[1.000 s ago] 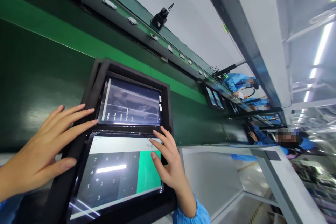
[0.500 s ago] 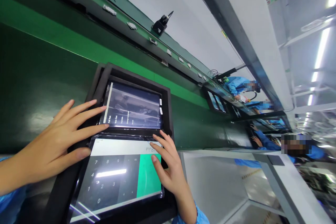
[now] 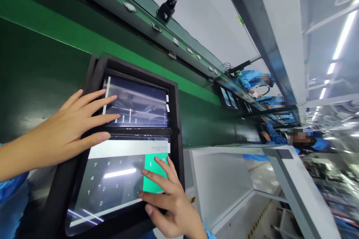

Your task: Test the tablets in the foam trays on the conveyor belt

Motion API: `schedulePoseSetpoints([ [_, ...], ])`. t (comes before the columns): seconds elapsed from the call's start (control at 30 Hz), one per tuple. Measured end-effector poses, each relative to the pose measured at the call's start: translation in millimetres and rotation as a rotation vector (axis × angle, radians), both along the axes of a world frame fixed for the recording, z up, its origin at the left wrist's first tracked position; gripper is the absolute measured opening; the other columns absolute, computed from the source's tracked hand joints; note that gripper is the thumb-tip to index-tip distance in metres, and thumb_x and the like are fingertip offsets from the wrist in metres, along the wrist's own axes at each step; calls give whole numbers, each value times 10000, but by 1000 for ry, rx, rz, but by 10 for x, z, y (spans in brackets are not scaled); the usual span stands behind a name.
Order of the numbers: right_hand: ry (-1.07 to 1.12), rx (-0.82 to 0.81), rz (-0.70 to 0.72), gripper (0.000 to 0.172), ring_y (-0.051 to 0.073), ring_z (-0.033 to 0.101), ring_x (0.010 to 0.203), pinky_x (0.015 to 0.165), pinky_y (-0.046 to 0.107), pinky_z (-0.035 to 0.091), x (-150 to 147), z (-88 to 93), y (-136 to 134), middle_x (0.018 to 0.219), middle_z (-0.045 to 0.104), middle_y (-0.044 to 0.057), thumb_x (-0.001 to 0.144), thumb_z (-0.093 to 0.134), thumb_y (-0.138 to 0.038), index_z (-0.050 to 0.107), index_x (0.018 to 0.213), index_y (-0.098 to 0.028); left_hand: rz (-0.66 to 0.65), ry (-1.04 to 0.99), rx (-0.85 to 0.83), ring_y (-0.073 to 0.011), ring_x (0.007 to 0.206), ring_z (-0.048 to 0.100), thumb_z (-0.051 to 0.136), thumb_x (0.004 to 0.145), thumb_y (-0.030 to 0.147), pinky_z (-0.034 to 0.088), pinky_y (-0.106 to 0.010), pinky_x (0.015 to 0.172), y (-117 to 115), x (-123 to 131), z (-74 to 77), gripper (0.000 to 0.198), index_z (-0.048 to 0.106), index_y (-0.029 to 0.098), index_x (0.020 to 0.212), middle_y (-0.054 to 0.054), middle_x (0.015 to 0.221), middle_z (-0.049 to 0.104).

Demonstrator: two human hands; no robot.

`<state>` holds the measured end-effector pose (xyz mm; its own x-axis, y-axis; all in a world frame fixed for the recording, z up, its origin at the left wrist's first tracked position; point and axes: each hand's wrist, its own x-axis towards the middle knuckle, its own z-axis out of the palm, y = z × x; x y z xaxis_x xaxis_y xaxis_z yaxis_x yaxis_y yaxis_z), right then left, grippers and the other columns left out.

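A black foam tray (image 3: 176, 119) lies on a green conveyor belt and holds two tablets. The far tablet (image 3: 143, 102) shows a dark menu screen. The near tablet (image 3: 117, 179) shows a number keypad and a green block. My left hand (image 3: 70, 127) lies flat with fingers spread, its fingertips on the left edge of the far tablet's screen. My right hand (image 3: 165, 198) rests with fingers apart on the near tablet, touching the green block at its right side. Neither hand holds anything.
The green conveyor belt (image 3: 42, 67) runs away to the upper right with more black trays (image 3: 228, 99) on it. People in blue coats (image 3: 252, 80) work along it. A white bench surface (image 3: 221, 183) lies to the right of the tray. A black sensor (image 3: 168, 7) sits on the rail.
My left hand has slid right onto the far tablet's screen. My right hand has dropped from the near tablet's top right corner down onto its green block.
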<state>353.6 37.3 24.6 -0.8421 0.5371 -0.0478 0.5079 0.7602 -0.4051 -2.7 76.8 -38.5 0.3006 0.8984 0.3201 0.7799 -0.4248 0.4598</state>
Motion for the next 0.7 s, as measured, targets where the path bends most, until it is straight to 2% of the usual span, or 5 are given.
schedulePoseSetpoints([
  [0.1, -70, -12, 60, 379, 342, 138, 1572, 1273, 596, 11, 18, -1, -44, 1604, 412, -78, 855, 653, -283, 711, 1228, -316, 1, -26, 24, -287, 1526, 247, 317, 1019, 521, 144, -643, 1246, -3, -2, -15, 439, 485, 436, 1416, 67, 1624, 326],
  [0.17, -65, 12, 58, 393, 344, 140, 1571, 1275, 588, 13, 39, -13, -54, 1609, 404, -72, 845, 652, -267, 709, 1231, -312, 5, -19, 22, -281, 1526, 245, 315, 1021, 508, 137, -633, 1250, -9, 2, -15, 440, 480, 433, 1422, 63, 1624, 326],
  [0.37, 116, 146, -88, 408, 304, 373, 1496, 1281, 548, 195, 99, -63, -108, 1459, 597, 22, 880, 635, -295, 645, 1288, -284, 38, 46, 13, -287, 1528, 230, 327, 1028, 519, 164, -639, 1241, -17, 22, 8, 434, 509, 417, 1408, 59, 1642, 289],
  [0.47, 143, 222, -93, 340, 269, 480, 1427, 1274, 497, 245, 40, -90, -118, 1321, 692, 58, 908, 625, -290, 649, 1242, -234, 27, 83, 2, -294, 1526, 230, 337, 1028, 545, 202, -647, 1224, -9, 25, 21, 434, 507, 421, 1409, 56, 1645, 282],
  [0.7, 265, 325, -99, 250, 246, 621, 1292, 1197, 465, 398, -159, -133, -155, 1129, 769, 63, 982, 522, -297, 675, 1161, -214, 5, 127, 6, -298, 1522, 243, 373, 1022, 575, 191, -634, 1234, 18, 18, 81, 457, 505, 400, 1423, 29, 1622, 344],
])
